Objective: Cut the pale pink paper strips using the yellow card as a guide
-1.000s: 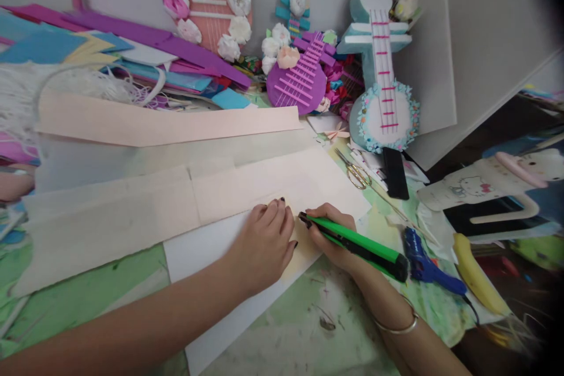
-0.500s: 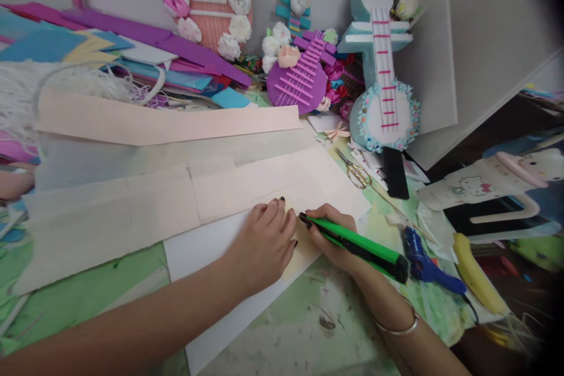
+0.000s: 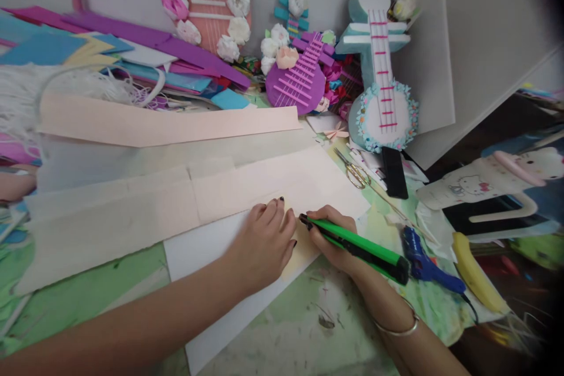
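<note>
My right hand (image 3: 335, 255) is closed around the cutter (image 3: 365, 245), its tip near my left hand (image 3: 264, 241), fingers slightly apart on the yellow paper (image 3: 300, 249). If that slides, the tip could skid into my fingers.

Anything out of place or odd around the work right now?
The banana at the right looks out of place: food beside a blue glue gun, among craft materials. Otherwise nothing obvious; the right hand grips the green cutter, and the left hand rests on paper.
</note>
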`<action>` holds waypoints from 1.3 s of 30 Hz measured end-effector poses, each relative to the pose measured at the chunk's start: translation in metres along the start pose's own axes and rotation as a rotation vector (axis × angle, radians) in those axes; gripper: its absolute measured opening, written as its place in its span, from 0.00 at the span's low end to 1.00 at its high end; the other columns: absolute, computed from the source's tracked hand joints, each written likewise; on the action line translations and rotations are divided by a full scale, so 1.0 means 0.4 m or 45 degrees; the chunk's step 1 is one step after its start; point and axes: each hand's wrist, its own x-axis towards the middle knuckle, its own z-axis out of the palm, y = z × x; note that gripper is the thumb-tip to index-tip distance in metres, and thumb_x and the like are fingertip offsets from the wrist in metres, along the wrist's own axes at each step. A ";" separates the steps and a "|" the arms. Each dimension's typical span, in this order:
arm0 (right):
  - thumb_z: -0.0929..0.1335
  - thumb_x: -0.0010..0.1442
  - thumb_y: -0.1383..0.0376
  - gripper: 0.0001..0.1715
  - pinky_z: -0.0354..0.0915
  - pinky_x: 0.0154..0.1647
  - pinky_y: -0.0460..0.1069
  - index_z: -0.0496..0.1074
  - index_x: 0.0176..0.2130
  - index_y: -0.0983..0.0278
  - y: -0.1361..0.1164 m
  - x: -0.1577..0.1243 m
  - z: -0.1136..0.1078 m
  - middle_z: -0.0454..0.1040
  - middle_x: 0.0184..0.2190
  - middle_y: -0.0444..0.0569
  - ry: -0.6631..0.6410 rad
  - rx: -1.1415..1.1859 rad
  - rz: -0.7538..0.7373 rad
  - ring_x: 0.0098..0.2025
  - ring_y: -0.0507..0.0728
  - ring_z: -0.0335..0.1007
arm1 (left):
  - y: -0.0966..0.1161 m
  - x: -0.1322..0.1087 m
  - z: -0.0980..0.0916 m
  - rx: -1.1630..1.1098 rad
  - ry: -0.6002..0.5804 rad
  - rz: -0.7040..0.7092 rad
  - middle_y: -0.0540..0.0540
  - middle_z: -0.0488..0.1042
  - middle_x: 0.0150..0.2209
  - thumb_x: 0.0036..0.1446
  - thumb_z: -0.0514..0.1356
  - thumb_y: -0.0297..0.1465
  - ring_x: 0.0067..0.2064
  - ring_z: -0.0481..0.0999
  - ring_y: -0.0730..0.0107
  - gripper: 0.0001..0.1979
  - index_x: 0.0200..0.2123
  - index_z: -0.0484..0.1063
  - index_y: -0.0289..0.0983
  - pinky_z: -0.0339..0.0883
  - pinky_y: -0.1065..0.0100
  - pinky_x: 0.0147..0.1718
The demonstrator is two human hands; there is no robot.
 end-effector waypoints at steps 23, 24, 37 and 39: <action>0.66 0.54 0.69 0.04 0.64 0.20 0.44 0.69 0.33 0.61 -0.015 -0.003 0.002 0.77 0.25 0.45 0.054 -0.022 0.056 0.20 0.50 0.69 | 0.001 0.000 -0.002 0.020 -0.011 0.005 0.26 0.68 0.54 0.66 0.47 0.36 0.56 0.67 0.45 0.22 0.55 0.66 0.27 0.58 0.53 0.48; 0.66 0.53 0.69 0.04 0.64 0.20 0.44 0.69 0.32 0.61 -0.016 -0.004 0.001 0.77 0.24 0.44 0.063 -0.027 0.061 0.19 0.50 0.69 | 0.001 0.000 -0.001 0.020 -0.015 0.006 0.26 0.68 0.55 0.66 0.47 0.36 0.56 0.67 0.45 0.22 0.55 0.66 0.27 0.58 0.53 0.48; 0.67 0.53 0.68 0.04 0.66 0.22 0.44 0.70 0.33 0.61 -0.012 -0.011 0.000 0.78 0.24 0.45 0.117 -0.017 0.112 0.21 0.51 0.72 | 0.002 0.000 0.000 0.010 -0.017 0.002 0.26 0.68 0.55 0.66 0.49 0.35 0.56 0.67 0.45 0.21 0.55 0.66 0.27 0.58 0.53 0.49; 0.67 0.54 0.68 0.03 0.66 0.21 0.44 0.70 0.33 0.60 -0.012 -0.009 0.000 0.77 0.24 0.45 0.123 -0.021 0.110 0.21 0.51 0.71 | 0.002 0.001 0.001 0.011 -0.022 0.004 0.26 0.68 0.55 0.66 0.48 0.35 0.56 0.67 0.45 0.21 0.55 0.66 0.27 0.58 0.53 0.48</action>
